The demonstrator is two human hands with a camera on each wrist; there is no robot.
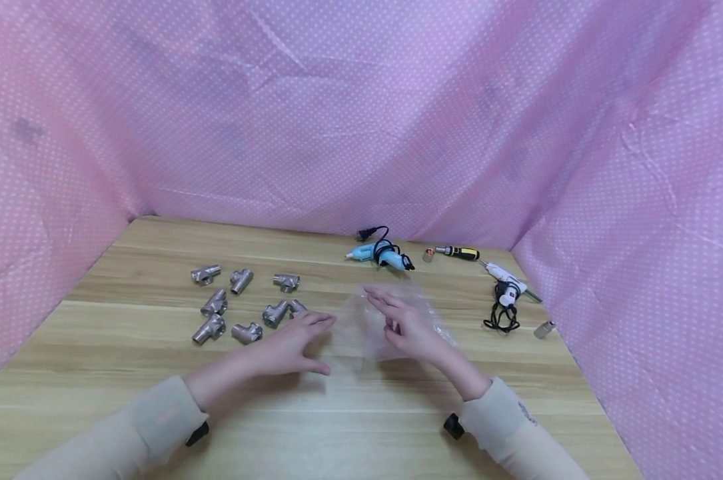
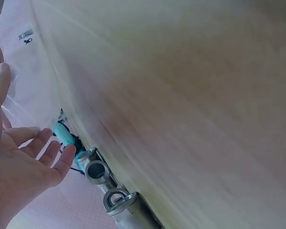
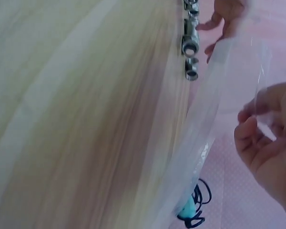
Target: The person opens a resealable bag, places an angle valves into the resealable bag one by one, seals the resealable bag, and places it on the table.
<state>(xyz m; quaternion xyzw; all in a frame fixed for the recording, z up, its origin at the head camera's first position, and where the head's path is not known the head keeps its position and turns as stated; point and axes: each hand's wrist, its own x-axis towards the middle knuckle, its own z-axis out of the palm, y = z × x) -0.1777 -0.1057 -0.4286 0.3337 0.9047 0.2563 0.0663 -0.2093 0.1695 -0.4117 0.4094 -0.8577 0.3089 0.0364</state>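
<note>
In the head view a clear plastic bag hangs over the middle of the table. My right hand holds it, two fingers stretched forward and the others bent in towards the thumb. The right wrist view shows the bag's film running up to the bent fingertips. My left hand is beside the bag's left edge, its fingers extended and the thumb spread apart, with nothing in it. Just beyond the left hand lie metal tee fittings, one partly hidden by its fingers.
Several more tee fittings lie at left. Towards the back are a blue glue gun with a black cord, a small clear jar and a yellow-black screwdriver. A white corded tool and a metal cylinder lie at right.
</note>
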